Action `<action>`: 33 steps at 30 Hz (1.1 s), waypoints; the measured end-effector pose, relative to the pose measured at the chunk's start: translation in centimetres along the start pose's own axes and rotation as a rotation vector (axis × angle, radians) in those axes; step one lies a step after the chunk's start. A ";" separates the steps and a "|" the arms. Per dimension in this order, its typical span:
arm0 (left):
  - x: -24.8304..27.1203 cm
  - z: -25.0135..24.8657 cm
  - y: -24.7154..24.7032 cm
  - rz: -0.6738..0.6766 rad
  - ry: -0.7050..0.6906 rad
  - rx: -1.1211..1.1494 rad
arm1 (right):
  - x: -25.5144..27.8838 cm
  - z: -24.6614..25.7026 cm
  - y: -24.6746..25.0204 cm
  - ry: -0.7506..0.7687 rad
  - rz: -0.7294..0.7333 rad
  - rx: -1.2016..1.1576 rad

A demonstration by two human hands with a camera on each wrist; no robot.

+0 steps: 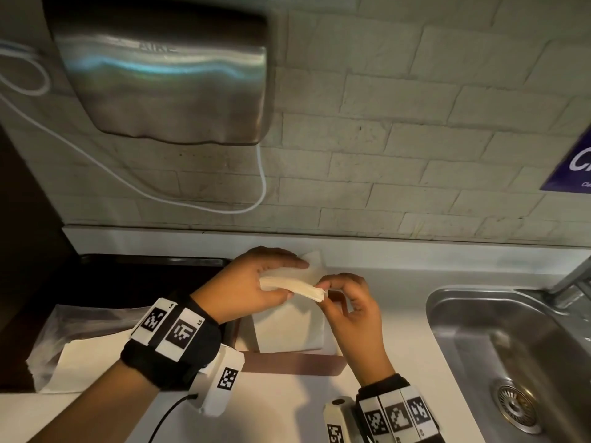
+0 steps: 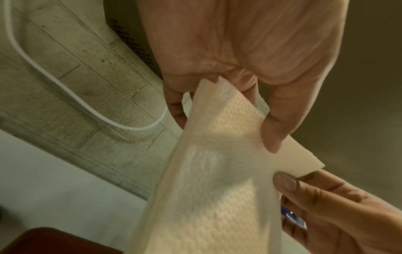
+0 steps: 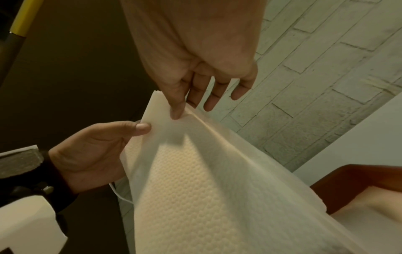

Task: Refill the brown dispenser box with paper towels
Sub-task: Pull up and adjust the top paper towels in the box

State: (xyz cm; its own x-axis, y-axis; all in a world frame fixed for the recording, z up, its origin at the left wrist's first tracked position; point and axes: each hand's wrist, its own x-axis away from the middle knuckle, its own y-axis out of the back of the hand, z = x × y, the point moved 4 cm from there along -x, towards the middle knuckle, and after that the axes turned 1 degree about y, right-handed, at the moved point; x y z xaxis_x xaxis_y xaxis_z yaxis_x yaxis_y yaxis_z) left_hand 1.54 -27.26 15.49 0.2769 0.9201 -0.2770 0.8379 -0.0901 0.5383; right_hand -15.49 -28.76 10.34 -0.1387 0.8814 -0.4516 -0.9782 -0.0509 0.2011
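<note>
I hold a thin folded bundle of white embossed paper towels [image 1: 292,284] over the open brown wooden dispenser box [image 1: 292,366], which sits on the white counter [image 1: 396,330] between a clear plastic pack of spare towels [image 1: 68,353] on my left and the steel sink [image 1: 511,353] on my right. My left hand [image 1: 252,282] wraps round the bundle, fingers over the top and thumb beneath, so the loose sheets stay together while I work on them. My right hand [image 1: 351,302] pinches the near corner between thumb and forefinger; I judge I am squaring the fold or peeling the sheets apart there, so they will lie flat.

A stack of towels already lies in the box, under my hands, so the refill looks partly done. I keep the bundle directly above the opening so it only needs lowering. The paper is limp and sags from my grip, which is why both hands stay on it; a one-handed hold would likely let it fan open.
</note>
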 end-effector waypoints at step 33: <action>1.5 4.0 -1.3 -0.220 0.240 0.238 | -1.3 -0.4 -1.0 -0.171 -0.026 -0.216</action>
State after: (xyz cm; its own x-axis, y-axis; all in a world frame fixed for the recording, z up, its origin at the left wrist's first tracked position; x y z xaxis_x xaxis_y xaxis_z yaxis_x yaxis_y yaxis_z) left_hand 2.80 -27.27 11.19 -0.0153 0.9877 -0.1559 0.9583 0.0589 0.2795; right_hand -14.39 -30.06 10.41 -0.1031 0.9492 -0.2972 -0.9939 -0.1101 -0.0069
